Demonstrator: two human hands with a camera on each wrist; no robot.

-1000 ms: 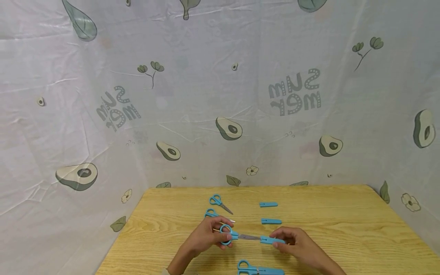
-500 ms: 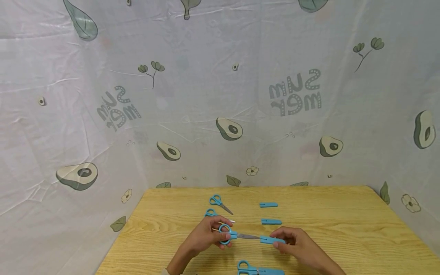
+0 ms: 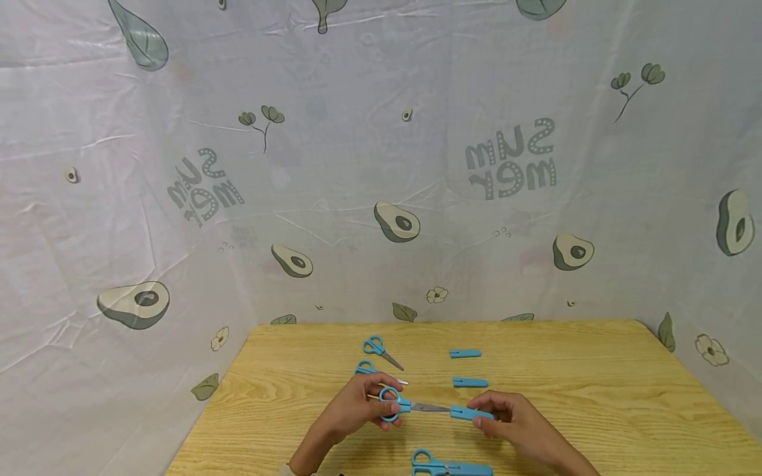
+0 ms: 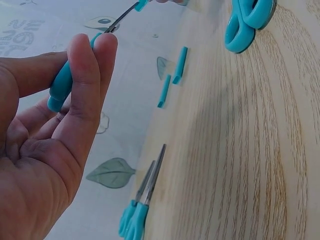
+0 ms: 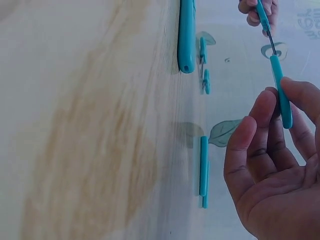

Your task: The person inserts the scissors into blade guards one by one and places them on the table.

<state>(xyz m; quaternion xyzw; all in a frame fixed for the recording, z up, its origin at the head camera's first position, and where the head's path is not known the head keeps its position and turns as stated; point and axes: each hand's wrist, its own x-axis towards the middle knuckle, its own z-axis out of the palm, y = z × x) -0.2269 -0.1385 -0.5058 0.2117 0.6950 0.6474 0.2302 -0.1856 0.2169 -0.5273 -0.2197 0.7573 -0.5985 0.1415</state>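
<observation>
Barely any shift since earlier: left hand (image 3: 357, 404) pinching scissors (image 3: 405, 405), right hand (image 3: 513, 418) pinching cap (image 3: 462, 413) at their three o'clock. Best keep blade (image 3: 430, 408) and cap aligned.

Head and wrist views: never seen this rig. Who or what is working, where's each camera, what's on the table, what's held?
No robot here: a person's two bare hands do the work. The head view is from a head-worn camera looking forward and down; each wrist view comes from a camera on that wrist.

The left hand holds blue-handled scissors; the right hand holds a blue sheath, its end at the blade tip.

On the wooden table lie a far bare pair, another bare pair partly behind the left hand in the head view, two loose sheaths, and, nearest, a sheathed pair.
</observation>
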